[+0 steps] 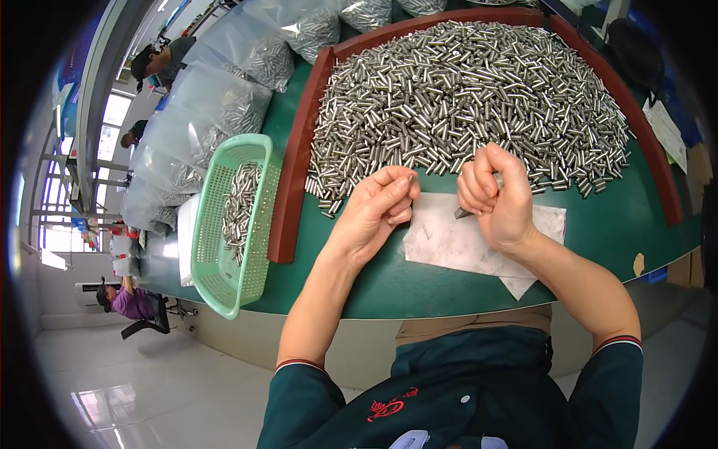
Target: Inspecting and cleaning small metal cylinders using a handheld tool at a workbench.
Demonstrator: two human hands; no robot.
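Note:
A large heap of short shiny metal pins (464, 97) lies on the green table in front of me. My left hand (379, 202) is closed in a pinch at the near edge of the heap. A small metal pin (410, 179) shows at its thumb and fingertips, mostly covered. To its right, my right hand (499, 198) makes a fist above a stained white cloth (479, 251). The end of a dark grey tool (461, 214) pokes out below that fist; its kind cannot be made out. The two hands are apart.
Dark red wooden rails (298, 165) frame the heap. Left of them stands a green plastic basket (256, 277) with some pins in it. Clear plastic bags (213, 112) of metal parts line the far left. Other people (131, 301) sit or stand farther off.

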